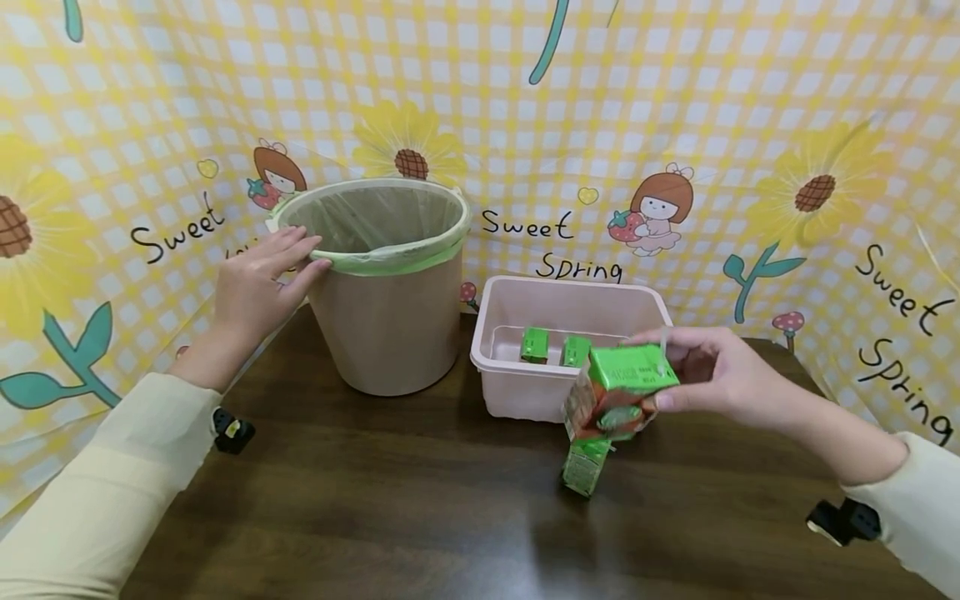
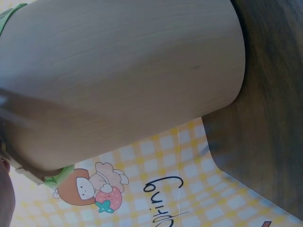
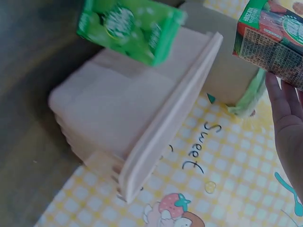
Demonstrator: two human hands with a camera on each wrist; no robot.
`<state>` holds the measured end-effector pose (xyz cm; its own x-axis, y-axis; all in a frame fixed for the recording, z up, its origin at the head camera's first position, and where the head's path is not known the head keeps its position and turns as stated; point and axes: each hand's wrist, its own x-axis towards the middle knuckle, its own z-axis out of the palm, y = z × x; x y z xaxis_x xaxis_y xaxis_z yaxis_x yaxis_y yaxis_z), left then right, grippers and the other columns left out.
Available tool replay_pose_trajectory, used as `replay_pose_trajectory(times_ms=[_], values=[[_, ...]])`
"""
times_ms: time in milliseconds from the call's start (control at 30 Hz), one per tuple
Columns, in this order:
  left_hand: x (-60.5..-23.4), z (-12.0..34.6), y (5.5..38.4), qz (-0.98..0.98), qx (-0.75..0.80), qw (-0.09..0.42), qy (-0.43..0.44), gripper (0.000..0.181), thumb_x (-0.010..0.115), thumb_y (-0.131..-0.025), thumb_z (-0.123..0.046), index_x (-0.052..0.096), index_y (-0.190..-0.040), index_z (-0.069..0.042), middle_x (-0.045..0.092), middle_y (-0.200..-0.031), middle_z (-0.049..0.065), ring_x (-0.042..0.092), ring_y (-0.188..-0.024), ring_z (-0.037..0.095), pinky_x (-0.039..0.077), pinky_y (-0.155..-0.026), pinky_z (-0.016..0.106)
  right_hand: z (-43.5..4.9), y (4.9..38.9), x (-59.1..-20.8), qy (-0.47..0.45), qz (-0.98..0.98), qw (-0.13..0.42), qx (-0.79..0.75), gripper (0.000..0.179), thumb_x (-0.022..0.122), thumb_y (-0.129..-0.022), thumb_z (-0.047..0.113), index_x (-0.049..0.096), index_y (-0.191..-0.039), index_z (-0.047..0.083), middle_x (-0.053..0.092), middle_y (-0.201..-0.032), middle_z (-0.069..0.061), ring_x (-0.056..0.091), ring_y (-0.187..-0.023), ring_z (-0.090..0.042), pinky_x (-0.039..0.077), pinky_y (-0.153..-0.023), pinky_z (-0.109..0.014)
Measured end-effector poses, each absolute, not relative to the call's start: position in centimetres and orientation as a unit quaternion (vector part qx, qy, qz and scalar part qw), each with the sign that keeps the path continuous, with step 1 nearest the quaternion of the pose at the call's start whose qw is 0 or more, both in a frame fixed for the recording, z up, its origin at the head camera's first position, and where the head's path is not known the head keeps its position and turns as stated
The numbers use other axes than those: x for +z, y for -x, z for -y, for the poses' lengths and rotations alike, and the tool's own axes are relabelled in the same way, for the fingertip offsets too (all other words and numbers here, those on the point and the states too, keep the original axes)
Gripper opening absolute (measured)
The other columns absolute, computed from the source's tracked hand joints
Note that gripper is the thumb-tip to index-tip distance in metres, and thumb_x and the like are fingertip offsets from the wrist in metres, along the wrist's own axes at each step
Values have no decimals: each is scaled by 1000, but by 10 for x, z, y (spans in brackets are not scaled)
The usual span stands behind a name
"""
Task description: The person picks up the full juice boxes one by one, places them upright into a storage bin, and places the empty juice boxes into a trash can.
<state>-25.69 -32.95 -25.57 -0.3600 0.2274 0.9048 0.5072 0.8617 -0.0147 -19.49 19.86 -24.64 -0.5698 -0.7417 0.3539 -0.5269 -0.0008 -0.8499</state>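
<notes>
My left hand [image 1: 262,271] grips the near-left rim of a beige trash bin [image 1: 386,333], fingers over the edge and thumb outside. A clear liner with a green band covers the rim; in the left wrist view the bin's side [image 2: 118,80] fills most of the picture. My right hand [image 1: 716,371] holds a green and red juice box [image 1: 618,396] tilted above the front of a pale pink basket [image 1: 517,392]. Just below it, a second green juice box [image 1: 585,468] is in front of the basket. In the right wrist view, fruit pictures show on the held box [image 3: 274,42].
Two small green boxes, one [image 1: 535,344] left and one [image 1: 575,352] right, lie inside the basket. The basket stands right of the bin on a dark wooden table [image 1: 420,500]. A yellow checked cloth [image 1: 525,125] with printed flowers hangs behind and at the sides.
</notes>
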Motion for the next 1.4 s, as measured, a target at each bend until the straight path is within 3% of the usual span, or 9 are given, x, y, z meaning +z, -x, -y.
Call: replay_pose_trajectory(times_ms=[267,533,900,1133,1400], values=[[-256,330,257,816,-129,516,225,36,81,-79,-20,74,-112,-9,69,-113,12,65,-107,30,53,-80,54,-179,224,-219,444,-684,77,-574,51,61,-84,-19,60,-129,3,70,-104,-14,69,-91,-21,56,-77,-32],[-255,330,257,817,-127,515,225,37,80,-79,-21,74,-113,-9,68,-114,12,65,-107,30,52,-82,53,-147,250,-197,399,-709,25,-581,45,66,-85,-10,59,-128,0,71,-103,-9,68,-92,-17,55,-79,-28],[-256,331,257,820,-122,510,229,37,78,-82,-22,73,-116,-8,67,-115,14,64,-108,30,51,-85,53,-89,282,-171,391,-664,50,-636,46,67,-87,-4,56,-132,-1,68,-113,-13,65,-99,-20,53,-86,-30],[-256,332,255,817,-127,514,229,39,80,-79,-17,72,-116,-9,67,-115,13,64,-108,30,51,-87,53,-45,296,-152,368,-661,34,-653,46,67,-89,0,56,-133,2,65,-118,-15,64,-100,-22,53,-82,-31],[-255,329,256,815,-131,515,229,35,79,-81,-17,73,-114,-7,67,-115,14,65,-107,30,51,-87,52,-1,315,-138,375,-635,24,-675,46,69,-89,4,57,-134,6,65,-121,-14,62,-110,-24,51,-91,-36]])
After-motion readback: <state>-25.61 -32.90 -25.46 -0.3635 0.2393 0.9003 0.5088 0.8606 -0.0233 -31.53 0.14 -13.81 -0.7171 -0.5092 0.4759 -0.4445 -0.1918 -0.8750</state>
